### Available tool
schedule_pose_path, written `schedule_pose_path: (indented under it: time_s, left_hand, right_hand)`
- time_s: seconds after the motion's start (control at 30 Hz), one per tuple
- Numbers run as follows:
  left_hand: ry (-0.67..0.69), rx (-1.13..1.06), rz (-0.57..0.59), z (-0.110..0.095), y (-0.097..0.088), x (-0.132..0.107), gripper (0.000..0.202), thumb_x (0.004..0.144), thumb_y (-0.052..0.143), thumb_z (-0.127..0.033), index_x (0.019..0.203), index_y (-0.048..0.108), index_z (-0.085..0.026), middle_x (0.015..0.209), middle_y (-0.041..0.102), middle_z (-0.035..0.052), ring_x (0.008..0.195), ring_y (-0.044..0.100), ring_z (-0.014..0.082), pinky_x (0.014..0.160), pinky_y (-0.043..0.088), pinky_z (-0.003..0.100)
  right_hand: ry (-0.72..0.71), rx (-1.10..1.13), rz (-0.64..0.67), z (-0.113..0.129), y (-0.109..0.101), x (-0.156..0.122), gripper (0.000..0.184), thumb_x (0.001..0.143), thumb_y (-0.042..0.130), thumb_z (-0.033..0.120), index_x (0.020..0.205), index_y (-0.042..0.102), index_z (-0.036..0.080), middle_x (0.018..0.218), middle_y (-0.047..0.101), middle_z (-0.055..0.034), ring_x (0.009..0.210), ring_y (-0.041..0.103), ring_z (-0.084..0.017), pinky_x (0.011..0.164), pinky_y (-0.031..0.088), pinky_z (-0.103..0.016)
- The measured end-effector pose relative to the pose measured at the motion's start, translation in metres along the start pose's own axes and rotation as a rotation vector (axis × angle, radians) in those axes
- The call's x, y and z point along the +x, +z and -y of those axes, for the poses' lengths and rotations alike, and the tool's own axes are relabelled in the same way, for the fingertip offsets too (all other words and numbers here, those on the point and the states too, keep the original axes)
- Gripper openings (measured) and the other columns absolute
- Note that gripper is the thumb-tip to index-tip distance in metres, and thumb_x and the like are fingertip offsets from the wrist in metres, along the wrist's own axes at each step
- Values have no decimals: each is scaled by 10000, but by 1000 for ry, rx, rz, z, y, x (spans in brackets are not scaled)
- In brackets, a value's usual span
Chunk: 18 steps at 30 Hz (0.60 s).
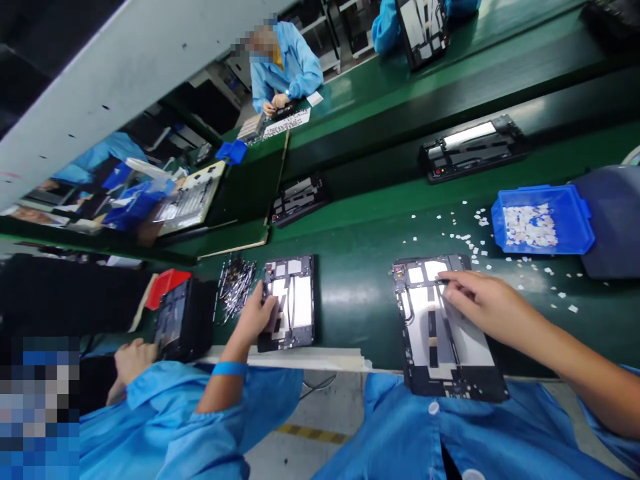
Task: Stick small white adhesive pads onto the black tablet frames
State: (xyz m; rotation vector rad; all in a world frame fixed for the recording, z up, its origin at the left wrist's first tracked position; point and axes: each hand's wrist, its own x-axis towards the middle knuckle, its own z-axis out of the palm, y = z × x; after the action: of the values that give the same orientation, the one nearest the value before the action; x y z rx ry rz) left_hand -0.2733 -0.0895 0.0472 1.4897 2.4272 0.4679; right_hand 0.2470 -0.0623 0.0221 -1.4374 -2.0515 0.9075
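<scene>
An opened tablet (415, 327) with its inside showing lies before me, its lower end reaching over the table edge against my blue jacket. It has white panels, a dark strip and a thin black cable. My right hand (477, 300) is over its upper right part, with the index fingertip on it beside a white square. The thumb stays apart from that finger, and I see nothing held between them. My left hand is not in view. To the right, a blue tray (570, 220) holds many small white pieces, and similar pieces (467, 243) lie scattered near it.
At left, a co-worker's hand with a blue wristband (255, 313) touches another tablet (300, 300), beside a pile of thin strips (235, 287). The co-worker's other hand (135, 360) is at a dark stack (187, 320). More tablets (473, 147) lie beyond. Other people sit across the bench.
</scene>
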Motion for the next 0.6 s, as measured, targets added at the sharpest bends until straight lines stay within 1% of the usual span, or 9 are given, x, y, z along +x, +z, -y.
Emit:
schedule_pose_path:
  time_s: [0.07, 0.1, 0.2, 0.27, 0.33, 0.37, 0.43, 0.53, 0.6]
  left_hand:
    - [186, 195, -114, -31, 14, -13, 575, 896, 600, -310, 1428, 573, -94, 1376, 624, 237, 1360, 520, 415, 1166, 376, 627]
    - [327, 219, -101, -54, 25, -22, 509, 933, 578, -300, 1406, 596, -113, 1355, 634, 231, 1328, 542, 401, 1148, 397, 607]
    - [784, 118, 173, -135, 70, -50, 373, 1012, 525, -246, 1363, 654, -232, 1189, 701, 136, 1129, 641, 287, 1020, 503, 451]
    - [886, 115, 205, -181, 101, -60, 382, 1020, 546, -235, 1390, 641, -249, 1155, 690, 119, 1049, 643, 264, 957, 517, 419]
    - [893, 108, 211, -209, 125, -62, 335, 1028, 556, -238, 1344, 668, -237, 1116, 678, 101, 999, 640, 245, 908, 525, 386]
    - [885, 99, 208, -215, 133, -61, 298, 1030, 559, -239, 1298, 689, -228, 1092, 674, 93, 990, 638, 239, 898, 525, 376]
    - [874, 59, 193, -216, 141, -58, 226, 1031, 561, -231, 1185, 727, -219, 1053, 673, 83, 992, 634, 232, 902, 523, 370]
    - [869, -81, 170, -205, 143, -58, 179, 1020, 570, -196, 1078, 737, -223, 1035, 684, 75, 1018, 636, 223, 922, 526, 370]
    - [851, -213, 170, -200, 143, -59, 173, 1008, 579, -175, 1050, 737, -232, 1036, 691, 68, 1025, 643, 209, 924, 534, 357]
  right_hand:
    - [-2, -20, 6, -1, 4, 11, 369, 985, 509, 348, 1214, 751, 189, 1013, 797, -70, 850, 749, -223, 753, 579, -362]
    - [-1, -26, 9, 0, 6, 17, 369, 983, 513, 349, 1211, 755, 190, 1009, 800, -67, 844, 749, -223, 745, 575, -360]
    - [1, -30, 14, 5, 9, 33, 368, 983, 521, 344, 1217, 762, 193, 1003, 802, -61, 845, 746, -225, 738, 562, -358]
    - [-8, -33, 16, 7, 11, 39, 365, 985, 525, 339, 1222, 761, 193, 992, 799, -59, 850, 743, -227, 751, 556, -363]
    - [-23, -39, 14, 8, 13, 41, 352, 985, 530, 331, 1211, 764, 194, 980, 797, -58, 864, 741, -230, 767, 553, -367]
    - [-28, -40, 11, 7, 14, 42, 345, 985, 532, 323, 1205, 765, 197, 977, 796, -57, 875, 741, -232, 776, 553, -368]
    - [-30, -32, -4, 6, 17, 43, 326, 979, 537, 298, 1185, 772, 205, 980, 799, -55, 901, 742, -233, 798, 555, -366]
    - [-33, 3, -23, 7, 22, 51, 317, 962, 539, 258, 1164, 780, 213, 1046, 802, -65, 956, 744, -239, 851, 561, -377]
    - [-54, 70, 16, 11, 25, 60, 326, 953, 534, 244, 1162, 784, 223, 1108, 798, -68, 1009, 738, -241, 903, 555, -389]
